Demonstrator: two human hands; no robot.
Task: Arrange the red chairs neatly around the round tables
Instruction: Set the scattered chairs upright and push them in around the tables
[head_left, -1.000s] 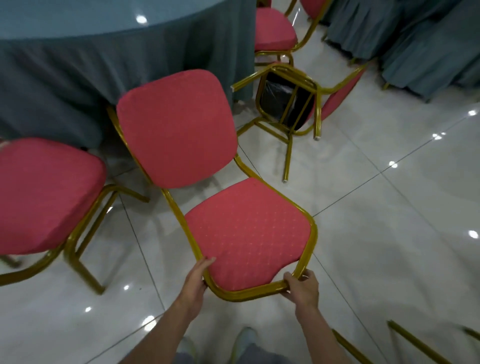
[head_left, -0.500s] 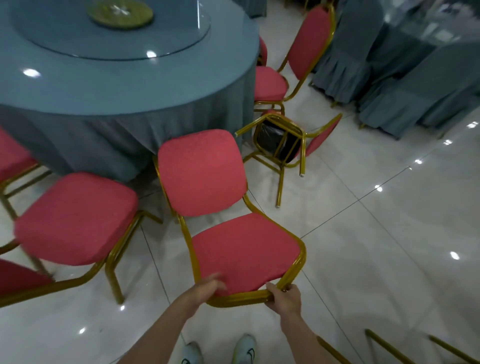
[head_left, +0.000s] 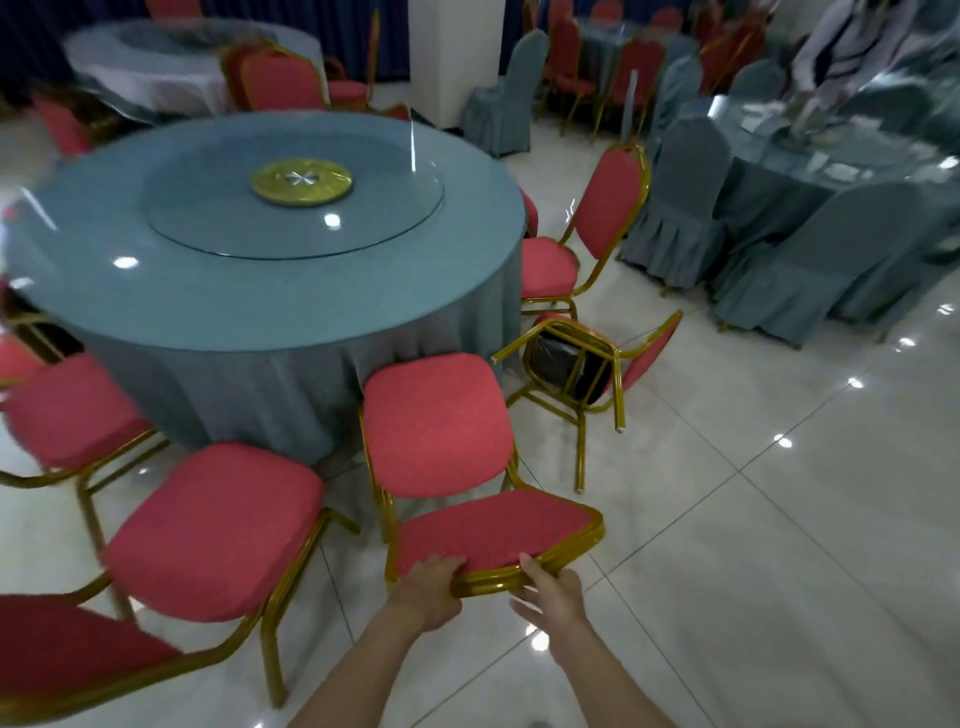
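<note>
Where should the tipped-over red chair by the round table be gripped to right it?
Likely the tipped-over chair by its backrest frame, from the open floor on the right; its legs jut toward the camera and the table blocks the left.
</note>
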